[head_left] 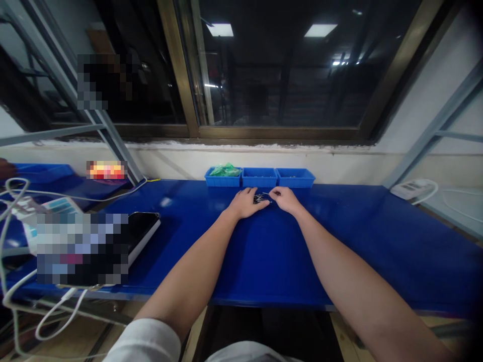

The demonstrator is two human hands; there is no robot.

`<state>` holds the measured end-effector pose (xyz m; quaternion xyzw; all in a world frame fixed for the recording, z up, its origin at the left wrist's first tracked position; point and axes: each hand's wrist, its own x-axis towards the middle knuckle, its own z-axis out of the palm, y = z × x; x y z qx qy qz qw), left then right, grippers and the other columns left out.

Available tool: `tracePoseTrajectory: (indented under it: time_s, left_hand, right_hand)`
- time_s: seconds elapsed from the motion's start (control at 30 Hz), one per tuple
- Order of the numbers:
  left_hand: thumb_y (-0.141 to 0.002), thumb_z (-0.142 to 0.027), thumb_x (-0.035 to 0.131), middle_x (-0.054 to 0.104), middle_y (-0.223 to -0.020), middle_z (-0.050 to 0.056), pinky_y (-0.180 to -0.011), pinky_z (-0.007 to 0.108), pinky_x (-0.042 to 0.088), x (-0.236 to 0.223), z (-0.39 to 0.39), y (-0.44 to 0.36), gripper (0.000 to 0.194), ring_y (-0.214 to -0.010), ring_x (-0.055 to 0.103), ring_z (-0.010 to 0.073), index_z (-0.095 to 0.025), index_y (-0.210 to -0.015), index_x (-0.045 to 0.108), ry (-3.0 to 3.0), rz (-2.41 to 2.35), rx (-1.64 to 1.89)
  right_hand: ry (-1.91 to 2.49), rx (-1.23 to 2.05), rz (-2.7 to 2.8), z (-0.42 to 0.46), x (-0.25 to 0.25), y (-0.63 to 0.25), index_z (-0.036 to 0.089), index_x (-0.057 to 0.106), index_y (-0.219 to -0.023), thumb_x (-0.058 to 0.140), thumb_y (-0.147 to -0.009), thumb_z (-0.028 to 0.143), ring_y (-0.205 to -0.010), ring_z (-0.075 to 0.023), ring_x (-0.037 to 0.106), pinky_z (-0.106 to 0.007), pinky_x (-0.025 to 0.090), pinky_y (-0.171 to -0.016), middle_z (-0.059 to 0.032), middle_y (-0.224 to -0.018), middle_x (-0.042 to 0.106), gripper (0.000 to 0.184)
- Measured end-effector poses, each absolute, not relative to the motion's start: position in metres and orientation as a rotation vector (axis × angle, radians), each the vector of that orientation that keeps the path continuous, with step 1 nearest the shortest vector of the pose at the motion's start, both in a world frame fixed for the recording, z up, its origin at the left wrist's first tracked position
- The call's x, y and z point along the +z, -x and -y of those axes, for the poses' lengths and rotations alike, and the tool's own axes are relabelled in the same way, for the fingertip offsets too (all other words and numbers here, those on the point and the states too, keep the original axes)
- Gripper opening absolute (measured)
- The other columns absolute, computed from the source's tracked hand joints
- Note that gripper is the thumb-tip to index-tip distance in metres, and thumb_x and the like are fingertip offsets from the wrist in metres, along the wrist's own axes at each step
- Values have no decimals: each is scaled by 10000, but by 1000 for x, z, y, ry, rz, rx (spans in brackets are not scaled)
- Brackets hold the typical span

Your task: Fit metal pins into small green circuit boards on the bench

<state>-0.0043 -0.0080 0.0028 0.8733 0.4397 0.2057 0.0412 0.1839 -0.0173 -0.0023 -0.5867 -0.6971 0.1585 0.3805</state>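
My left hand (246, 203) and my right hand (286, 199) lie close together on the blue tabletop (287, 241), just in front of the bins. Between them is a small cluster of black and silvery metal pieces (258, 198), perhaps clips, too small to name surely. The fingers of my left hand cover part of the cluster. My right fingertips reach towards it, near a thin bright wire end. Whether they pinch anything is hard to see.
Along the wall stand several blue plastic bins (259, 177), one holding a green plastic bag (225, 170). At left lie a dark tablet (145, 229) and tangled white cables (15, 241). A white power strip (409, 189) sits at far right.
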Motion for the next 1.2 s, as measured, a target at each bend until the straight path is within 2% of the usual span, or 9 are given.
tracePoseTrajectory:
  time_s: [0.17,0.33,0.43,0.53,0.63,0.77,0.97,1.1,1.2]
  left_hand:
    - [-836,-420,506,585,-1105,97,-872,341,421,11,10,2,412,-1014,554,222,-168,-1163,515,-2764,-1146,943]
    - [-873,-246,472,631,-896,49,-814,318,426,14,12,0,152,-884,577,178,-179,-941,591,-2795,-1005,1058]
    - [-885,-228,448,634,-861,46,-785,305,426,16,12,-1,157,-851,578,172,-177,-876,596,-2808,-1022,1057]
    - [-891,-222,427,633,-860,52,-766,299,426,17,12,-1,181,-833,580,173,-172,-851,596,-2804,-1124,1033]
    - [-899,-234,408,636,-866,57,-767,300,424,17,13,-1,209,-832,583,178,-172,-850,601,-2793,-1228,983]
    - [-916,-266,372,646,-894,64,-782,299,424,19,16,-3,261,-850,589,180,-174,-881,613,-2766,-1272,945]
    - [-935,-346,312,647,-940,71,-828,300,422,22,19,-2,347,-920,586,186,-180,-945,616,-2714,-1245,942]
    - [-927,-347,332,620,-1077,74,-893,313,405,19,14,4,331,-1021,557,196,-175,-1111,548,-2595,-1351,1069]
    - [-918,-326,351,614,-1088,75,-898,322,406,16,9,9,328,-1023,557,200,-171,-1161,507,-2513,-1448,1109]
  right_hand:
    - [1460,348,1827,17,2,-176,168,591,-714,358,-820,227,-712,-148,554,-241,371,-653,-36,-740,639,263]
    - [1430,253,1913,23,7,-167,172,505,-586,325,-851,303,-571,-126,466,-239,308,-555,-10,-574,536,346]
    - [1415,273,1885,27,9,-165,173,485,-537,312,-868,386,-519,-122,445,-246,297,-528,-6,-510,498,430]
    - [1365,412,1826,28,10,-163,163,534,-549,340,-859,452,-533,-132,500,-247,348,-551,-22,-527,551,466]
    - [1229,598,1710,27,9,-163,153,604,-682,465,-796,471,-622,-151,575,-254,406,-606,-40,-650,630,365]
    - [1108,801,1528,24,8,-166,161,606,-785,607,-676,459,-626,-145,577,-253,420,-585,-36,-691,644,317]
    - [1098,878,1413,20,6,-173,165,576,-628,552,-687,507,-499,-116,501,-236,366,-492,-24,-561,594,348]
    - [1237,754,1340,21,6,-177,184,519,-534,503,-704,605,-457,-121,473,-247,358,-490,1,-456,504,455]
    - [1353,607,1305,21,5,-180,191,474,-471,459,-717,657,-433,-115,435,-254,338,-489,15,-413,442,527]
